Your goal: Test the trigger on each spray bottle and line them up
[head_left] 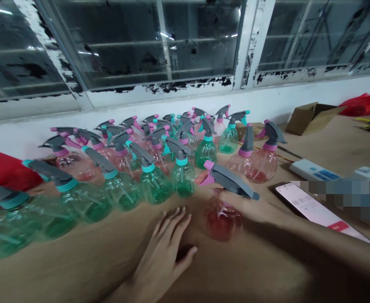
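In my right hand (232,200) is a pink spray bottle (223,221) with a grey and pink trigger head. The fingers wrap round its neck, and its round body is upright at the table surface. To the left of it, my left hand (167,240) lies on the brown table (93,269) with fingers spread, holding nothing. Just beyond my fingertips stand green spray bottles, the nearest being one with a turquoise collar (184,179) and another beside it (156,185). Two pink spray bottles (263,164) stand behind my right hand.
Several more pink and green spray bottles crowd the table toward the wall. At right lie a phone (317,210) showing a timer and a white box-like object (313,169). An open cardboard box (311,119) and red bags (361,105) are farther back; another red bag (8,172) is at left.
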`<state>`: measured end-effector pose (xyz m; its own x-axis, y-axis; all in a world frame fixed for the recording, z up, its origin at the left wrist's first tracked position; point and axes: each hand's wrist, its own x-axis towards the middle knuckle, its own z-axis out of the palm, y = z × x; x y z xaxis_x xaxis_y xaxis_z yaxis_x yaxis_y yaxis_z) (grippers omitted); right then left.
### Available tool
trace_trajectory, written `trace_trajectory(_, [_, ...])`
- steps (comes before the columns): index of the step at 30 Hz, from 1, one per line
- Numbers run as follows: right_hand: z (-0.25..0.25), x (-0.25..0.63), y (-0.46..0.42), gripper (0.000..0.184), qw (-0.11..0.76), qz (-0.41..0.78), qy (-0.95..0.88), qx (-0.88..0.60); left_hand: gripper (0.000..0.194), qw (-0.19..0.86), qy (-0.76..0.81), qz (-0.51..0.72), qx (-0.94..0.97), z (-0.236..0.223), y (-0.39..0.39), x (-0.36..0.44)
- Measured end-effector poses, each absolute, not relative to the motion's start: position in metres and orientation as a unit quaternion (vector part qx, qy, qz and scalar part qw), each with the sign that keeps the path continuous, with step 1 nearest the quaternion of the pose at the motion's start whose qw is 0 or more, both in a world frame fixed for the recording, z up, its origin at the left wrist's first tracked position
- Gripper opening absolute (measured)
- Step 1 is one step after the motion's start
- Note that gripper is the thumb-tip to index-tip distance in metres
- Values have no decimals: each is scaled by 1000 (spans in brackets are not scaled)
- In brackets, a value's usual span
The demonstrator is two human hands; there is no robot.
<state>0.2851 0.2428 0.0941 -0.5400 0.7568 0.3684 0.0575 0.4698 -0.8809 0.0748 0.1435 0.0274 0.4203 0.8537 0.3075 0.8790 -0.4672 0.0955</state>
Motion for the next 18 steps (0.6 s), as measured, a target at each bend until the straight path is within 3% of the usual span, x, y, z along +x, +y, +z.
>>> trace_trajectory(18, [101, 282, 239, 21, 409, 428, -755, -283, 42, 50, -510, -137, -848, 27, 143, 76])
